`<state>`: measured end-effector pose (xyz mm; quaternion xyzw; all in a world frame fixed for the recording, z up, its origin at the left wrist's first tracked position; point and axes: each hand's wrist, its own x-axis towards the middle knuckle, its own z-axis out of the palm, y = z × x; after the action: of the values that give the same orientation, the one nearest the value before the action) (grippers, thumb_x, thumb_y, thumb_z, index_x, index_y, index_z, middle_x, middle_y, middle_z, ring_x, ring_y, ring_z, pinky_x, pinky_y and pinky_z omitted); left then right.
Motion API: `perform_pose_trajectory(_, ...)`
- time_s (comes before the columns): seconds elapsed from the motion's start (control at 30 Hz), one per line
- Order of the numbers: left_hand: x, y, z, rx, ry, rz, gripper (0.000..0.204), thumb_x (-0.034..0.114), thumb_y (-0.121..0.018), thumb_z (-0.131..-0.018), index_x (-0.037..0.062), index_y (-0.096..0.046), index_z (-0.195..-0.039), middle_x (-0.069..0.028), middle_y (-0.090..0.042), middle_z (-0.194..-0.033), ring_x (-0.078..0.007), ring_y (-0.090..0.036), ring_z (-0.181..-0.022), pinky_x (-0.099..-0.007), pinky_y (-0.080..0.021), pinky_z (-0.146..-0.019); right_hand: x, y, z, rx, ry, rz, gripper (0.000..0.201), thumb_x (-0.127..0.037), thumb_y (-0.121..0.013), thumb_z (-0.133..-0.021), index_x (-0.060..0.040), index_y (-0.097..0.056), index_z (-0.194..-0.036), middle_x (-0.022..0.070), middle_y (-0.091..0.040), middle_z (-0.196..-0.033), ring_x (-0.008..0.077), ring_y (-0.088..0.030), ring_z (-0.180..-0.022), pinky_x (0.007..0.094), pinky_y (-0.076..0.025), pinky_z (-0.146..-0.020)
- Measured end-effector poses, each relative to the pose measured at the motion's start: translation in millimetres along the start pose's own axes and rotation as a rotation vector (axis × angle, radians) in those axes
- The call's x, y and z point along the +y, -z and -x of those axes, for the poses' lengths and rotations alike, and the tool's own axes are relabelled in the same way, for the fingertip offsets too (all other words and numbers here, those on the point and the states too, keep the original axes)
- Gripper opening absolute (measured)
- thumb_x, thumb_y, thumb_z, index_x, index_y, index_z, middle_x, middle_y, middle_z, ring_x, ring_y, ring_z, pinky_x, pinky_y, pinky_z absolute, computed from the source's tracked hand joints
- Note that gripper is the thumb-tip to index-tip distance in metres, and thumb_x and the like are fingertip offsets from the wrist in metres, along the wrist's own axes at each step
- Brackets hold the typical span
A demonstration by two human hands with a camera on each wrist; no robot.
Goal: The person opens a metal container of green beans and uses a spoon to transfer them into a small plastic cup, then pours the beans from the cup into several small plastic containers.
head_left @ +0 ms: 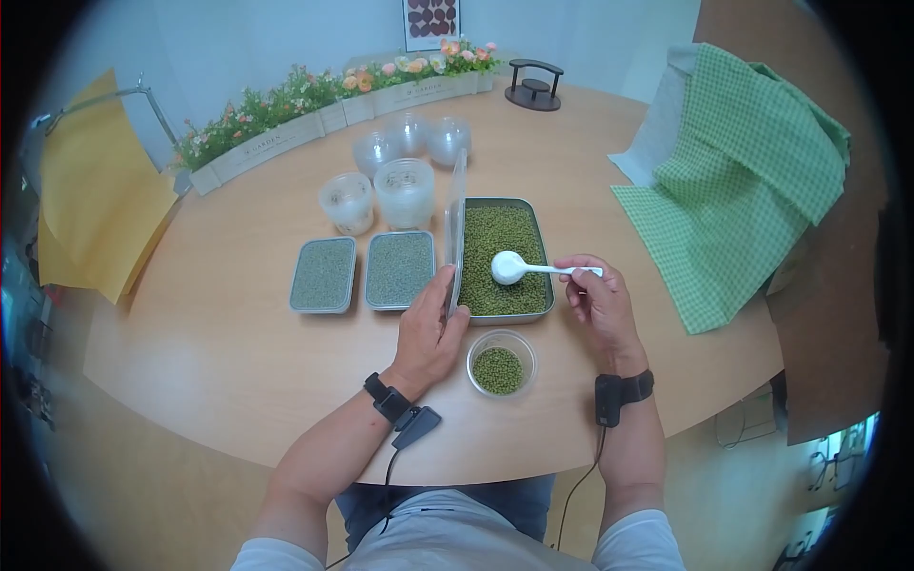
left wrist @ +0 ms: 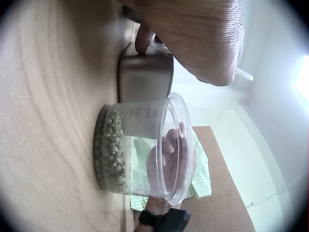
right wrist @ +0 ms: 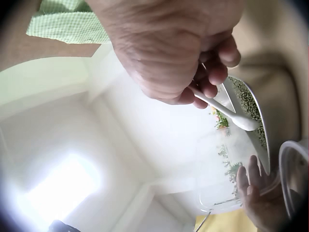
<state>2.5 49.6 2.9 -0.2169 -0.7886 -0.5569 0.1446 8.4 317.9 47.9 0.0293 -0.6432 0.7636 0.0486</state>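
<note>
A white spoon point(head_left: 514, 268) is pinched by its handle in my right hand point(head_left: 602, 303), its bowl over the green mung beans point(head_left: 500, 228). The beans fill a rectangular metal container point(head_left: 550, 285). My left hand point(head_left: 428, 333) holds a clear lid point(head_left: 458, 228) on edge along the container's left side, the thumb on the near side of it. In front stands a round clear plastic cup point(head_left: 501, 365) with some mung beans in its bottom. The left wrist view shows this cup point(left wrist: 140, 150) close up, between the left hand and the right.
Two small lidded containers point(head_left: 322, 276) of grey-green grains sit left of the left hand. Behind them stand stacked clear cups point(head_left: 405, 190) and clear round containers point(head_left: 448, 141). Flower planters point(head_left: 286, 133) line the back. A green checked cloth point(head_left: 743, 171) lies at the right.
</note>
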Motion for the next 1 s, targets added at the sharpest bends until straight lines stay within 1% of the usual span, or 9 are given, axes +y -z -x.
perform_pose_trajectory(0.13,0,0,0,0.003,-0.015,-0.005,0.054,0.010,-0.061,-0.093,-0.0049,-0.045,-0.143,-0.0253,-0.061,-0.126,-0.0340,-0.066,-0.101,-0.0389,-0.053,-0.088,-6,-20,7,-0.027,-0.025,0.042,0.027,-0.013,-0.056,-0.101,0.0016,-0.068,-0.119,0.0010,-0.067,-0.097,0.0007,-0.052,-0.067,0.0166,-0.042,-0.055)
perform_pose_trajectory(0.23,4,2,0,-0.016,0.019,-0.003,0.054,0.010,-0.061,-0.093,-0.0049,-0.045,-0.143,-0.0259,-0.061,-0.126,-0.0354,-0.066,-0.105,-0.0396,-0.053,-0.090,7,-27,5,-0.101,0.014,0.071,0.027,-0.011,-0.059,-0.101,0.0020,-0.068,-0.123,0.0029,-0.069,-0.101,0.0050,-0.056,-0.086,0.0215,-0.044,-0.082)
perform_pose_trajectory(0.27,4,2,0,-0.021,0.036,0.001,0.054,0.010,-0.061,-0.093,-0.0049,-0.045,-0.143,-0.0261,-0.061,-0.127,-0.0361,-0.065,-0.107,-0.0398,-0.052,-0.091,9,-21,4,-0.101,0.014,0.071,0.027,-0.011,-0.059,-0.101,0.0020,-0.068,-0.123,0.0029,-0.069,-0.101,0.0050,-0.056,-0.086,0.0215,-0.044,-0.082)
perform_pose_trajectory(0.37,0,1,0,-0.005,-0.004,-0.025,0.054,0.010,-0.061,-0.093,-0.0049,-0.046,-0.142,-0.0260,-0.061,-0.129,-0.0369,-0.065,-0.110,-0.0399,-0.052,-0.093,8,-9,2,0.003,-0.006,0.068,0.025,-0.011,-0.061,-0.101,0.0016,-0.069,-0.121,0.0028,-0.070,-0.096,0.0056,-0.057,-0.086,0.0209,-0.044,-0.079)
perform_pose_trajectory(0.43,0,0,0,-0.002,-0.005,-0.014,0.054,0.010,-0.061,-0.093,-0.0048,-0.046,-0.142,-0.0260,-0.060,-0.129,-0.0369,-0.065,-0.110,-0.0399,-0.052,-0.093,3,-14,3,0.137,-0.001,0.011,0.024,-0.012,-0.062,-0.099,0.0018,-0.071,-0.118,0.0012,-0.071,-0.092,0.0032,-0.053,-0.077,0.0192,-0.040,-0.069)
perform_pose_trajectory(0.53,2,0,1,-0.007,0.000,-0.001,0.054,0.010,-0.061,-0.093,-0.0051,-0.046,-0.142,-0.0264,-0.060,-0.131,-0.0379,-0.064,-0.112,-0.0404,-0.051,-0.095,14,-19,0,0.158,0.088,0.078,0.024,-0.012,-0.064,-0.098,0.0016,-0.071,-0.116,-0.0008,-0.071,-0.090,-0.0008,-0.042,-0.066,0.0183,-0.031,-0.057)
perform_pose_trajectory(0.67,2,1,0,0.002,-0.073,-0.106,0.053,0.011,-0.062,-0.092,-0.0053,-0.048,-0.141,-0.0277,-0.058,-0.135,-0.0415,-0.059,-0.121,-0.0425,-0.047,-0.103,22,-13,-4,0.231,0.095,0.000,0.026,-0.013,-0.064,-0.098,0.0025,-0.071,-0.117,-0.0016,-0.071,-0.089,-0.0025,-0.041,-0.064,0.0176,-0.031,-0.055)
perform_pose_trajectory(0.87,3,0,-4,-0.036,-0.264,-0.382,0.053,0.021,-0.066,-0.095,-0.0030,-0.052,-0.140,-0.0276,-0.056,-0.137,-0.0435,-0.053,-0.130,-0.0465,-0.043,-0.109,5,-11,0,0.339,0.057,-0.061,0.021,-0.014,-0.058,-0.097,0.0031,-0.070,-0.101,0.0012,-0.066,-0.077,0.0018,-0.044,-0.050,0.0194,-0.032,-0.042)
perform_pose_trajectory(1.0,10,0,-5,-0.114,-0.281,-0.500,0.052,0.025,-0.068,-0.095,-0.0009,-0.055,-0.138,-0.0280,-0.054,-0.140,-0.0445,-0.048,-0.135,-0.0478,-0.040,-0.112,7,2,-4,0.461,0.005,-0.266,0.025,-0.021,-0.054,-0.097,-0.0001,-0.067,-0.090,0.0020,-0.059,-0.068,0.0060,-0.041,-0.042,0.0223,-0.030,-0.035)
